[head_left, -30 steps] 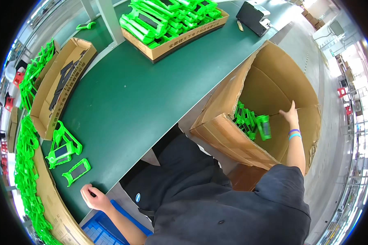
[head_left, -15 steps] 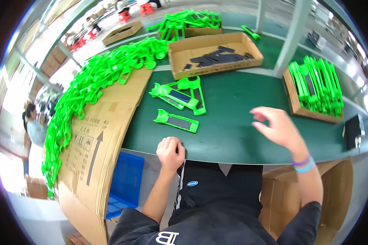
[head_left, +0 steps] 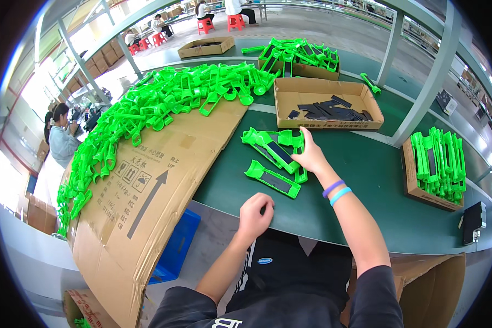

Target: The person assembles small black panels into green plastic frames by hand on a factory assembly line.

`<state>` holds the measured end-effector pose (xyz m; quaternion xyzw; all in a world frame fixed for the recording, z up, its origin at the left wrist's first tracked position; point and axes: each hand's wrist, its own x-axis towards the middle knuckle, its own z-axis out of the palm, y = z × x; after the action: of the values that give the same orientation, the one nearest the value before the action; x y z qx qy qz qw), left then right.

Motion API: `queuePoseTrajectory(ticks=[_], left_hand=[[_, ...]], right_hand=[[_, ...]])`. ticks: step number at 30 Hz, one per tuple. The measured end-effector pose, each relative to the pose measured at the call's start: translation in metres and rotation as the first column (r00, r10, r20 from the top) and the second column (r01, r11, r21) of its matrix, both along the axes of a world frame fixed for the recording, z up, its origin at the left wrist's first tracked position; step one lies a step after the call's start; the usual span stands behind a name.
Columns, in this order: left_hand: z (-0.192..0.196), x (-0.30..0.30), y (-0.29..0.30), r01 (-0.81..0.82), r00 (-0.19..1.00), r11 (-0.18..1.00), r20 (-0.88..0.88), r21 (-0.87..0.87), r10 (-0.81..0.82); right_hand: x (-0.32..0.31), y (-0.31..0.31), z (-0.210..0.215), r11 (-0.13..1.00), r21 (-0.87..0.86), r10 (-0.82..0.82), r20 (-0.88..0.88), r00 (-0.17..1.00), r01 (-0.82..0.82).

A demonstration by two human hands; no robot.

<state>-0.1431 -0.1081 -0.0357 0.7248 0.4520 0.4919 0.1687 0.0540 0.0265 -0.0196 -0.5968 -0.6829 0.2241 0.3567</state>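
Observation:
My right hand (head_left: 313,156) reaches over a small group of green plastic frames on the green table. Its thumb and fingers close around the right end of a green plastic frame (head_left: 289,163) with a dark strip in it; the fingertips are partly hidden. A single green frame (head_left: 273,179) with a dark grey strip lies just nearer to me, apart from my hands. At the table's front edge rests my left hand (head_left: 255,216), its fingers curled in a loose fist with nothing visible in them.
A large heap of green frames (head_left: 164,98) covers the cardboard sheet (head_left: 172,158) on the left. Behind the group stands a cardboard tray (head_left: 333,124) of black strips. Packed green frames fill a box (head_left: 436,199) at right. A metal post (head_left: 429,76) rises behind the table.
My right hand has moved left from above the right part of the table to the group of green frames. My left hand stays near the front edge. The whole view has shifted.

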Motion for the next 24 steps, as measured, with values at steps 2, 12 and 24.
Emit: queuePoseTrajectory(ticks=[2, 12, 24], left_hand=[[0.021, -0.001, 0.019, 0.068, 0.989, 0.990, 0.139, -0.123, -0.050], [0.062, 0.041, 0.132, 0.328, 0.407, 0.921, -0.848, -0.211, -0.339], [0.092, 0.098, 0.144, 0.322, 0.711, 0.679, -0.305, -0.659, -0.633]], right_hand=[[0.018, -0.009, 0.000, 0.996, -0.079, 0.030, -0.110, 0.994, -0.039], [0.108, -0.068, -0.014, 1.000, 0.028, 0.025, -0.729, 0.684, -0.006], [0.122, -0.070, -0.003, 0.939, 0.207, -0.125, -0.536, 0.835, 0.273]])
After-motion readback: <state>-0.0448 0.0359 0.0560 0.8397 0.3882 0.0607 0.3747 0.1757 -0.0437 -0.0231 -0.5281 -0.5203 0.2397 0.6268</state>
